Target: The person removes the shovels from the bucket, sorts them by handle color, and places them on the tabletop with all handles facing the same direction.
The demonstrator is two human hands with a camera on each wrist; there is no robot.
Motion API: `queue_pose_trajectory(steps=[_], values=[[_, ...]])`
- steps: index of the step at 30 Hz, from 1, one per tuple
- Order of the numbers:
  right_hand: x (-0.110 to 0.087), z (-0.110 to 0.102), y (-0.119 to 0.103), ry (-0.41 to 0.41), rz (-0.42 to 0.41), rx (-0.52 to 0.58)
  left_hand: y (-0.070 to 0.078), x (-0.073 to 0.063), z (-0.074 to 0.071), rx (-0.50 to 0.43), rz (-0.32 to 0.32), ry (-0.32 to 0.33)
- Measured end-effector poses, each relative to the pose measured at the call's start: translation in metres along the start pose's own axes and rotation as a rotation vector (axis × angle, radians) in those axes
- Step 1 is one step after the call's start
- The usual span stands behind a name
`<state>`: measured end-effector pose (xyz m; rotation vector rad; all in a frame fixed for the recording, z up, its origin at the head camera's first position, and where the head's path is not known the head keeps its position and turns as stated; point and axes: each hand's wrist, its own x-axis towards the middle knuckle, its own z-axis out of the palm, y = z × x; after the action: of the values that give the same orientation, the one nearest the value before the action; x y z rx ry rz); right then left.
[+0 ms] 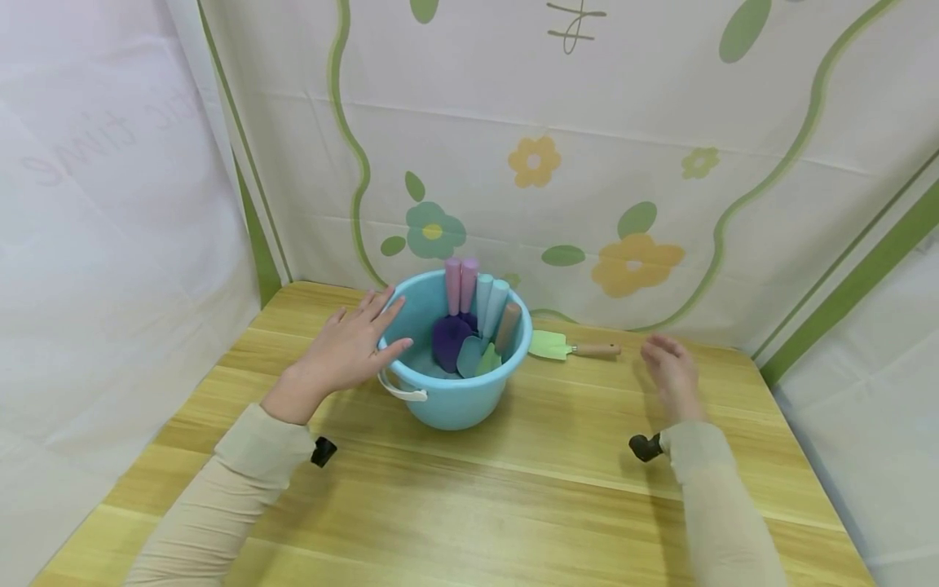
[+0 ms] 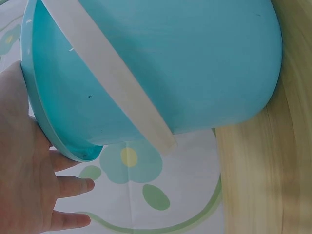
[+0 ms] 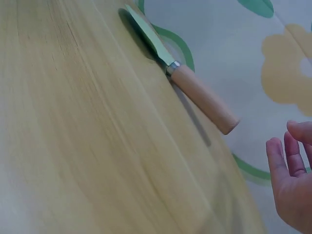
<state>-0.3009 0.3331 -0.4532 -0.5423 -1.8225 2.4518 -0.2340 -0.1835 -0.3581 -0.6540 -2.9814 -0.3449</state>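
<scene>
My left hand (image 1: 348, 346) lies against the left rim of a light blue bucket (image 1: 455, 406), its fingers spread and straight. In the left wrist view the same hand (image 2: 24, 161) shows at the bucket's rim (image 2: 41, 97). Inside the bucket stand small garden tools: two with pink handles (image 1: 460, 285), two with light blue handles (image 1: 490, 306) and one with a wooden handle (image 1: 508, 326). A green hand trowel (image 1: 596, 350) with a wooden handle lies right of the bucket. Just beyond its handle end, my right hand (image 1: 671, 375) hovers with loosely bent fingers, holding nothing.
A white bucket handle (image 1: 402, 395) hangs down the bucket's near left side. The wooden table (image 1: 477, 514) meets a white cloth backdrop (image 1: 469, 155) printed with flowers. More white cloth (image 1: 103, 285) hangs at the left. Black wrist mounts (image 1: 645, 447) stick out from the sleeves.
</scene>
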Motion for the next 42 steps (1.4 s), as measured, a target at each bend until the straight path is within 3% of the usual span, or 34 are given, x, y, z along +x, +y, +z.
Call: queue_pose_trajectory(steps=[4, 10, 16, 19, 21, 24, 28, 42], values=[[-0.003, -0.001, -0.008, -0.085, -0.063, 0.022, 0.000, 0.000, 0.001, 0.008, 0.006, -0.003], [-0.006, 0.002, -0.019, -0.175, -0.143, -0.049, 0.000, -0.001, -0.001, 0.014, 0.009, -0.009], [-0.011, 0.015, -0.032, -0.189, -0.153, -0.211, -0.002, 0.001, -0.001, 0.027, 0.009, -0.004], [-0.015, 0.022, -0.038, -0.203, -0.198, -0.277, -0.002, 0.001, 0.000, 0.032, 0.011, -0.006], [-0.017, 0.027, -0.044, -0.227, -0.235, -0.236, -0.002, 0.001, 0.001, 0.035, 0.011, -0.005], [-0.021, 0.037, -0.055, -0.283, -0.278, -0.085, -0.001, 0.001, 0.001, 0.033, 0.012, -0.004], [-0.029, 0.050, -0.068, -0.335, -0.286, 0.028, -0.001, 0.001, 0.002, 0.029, 0.010, -0.009], [-0.055, 0.096, -0.082, -0.445, -0.335, -0.072, -0.002, 0.002, 0.000, 0.036, 0.014, -0.011]])
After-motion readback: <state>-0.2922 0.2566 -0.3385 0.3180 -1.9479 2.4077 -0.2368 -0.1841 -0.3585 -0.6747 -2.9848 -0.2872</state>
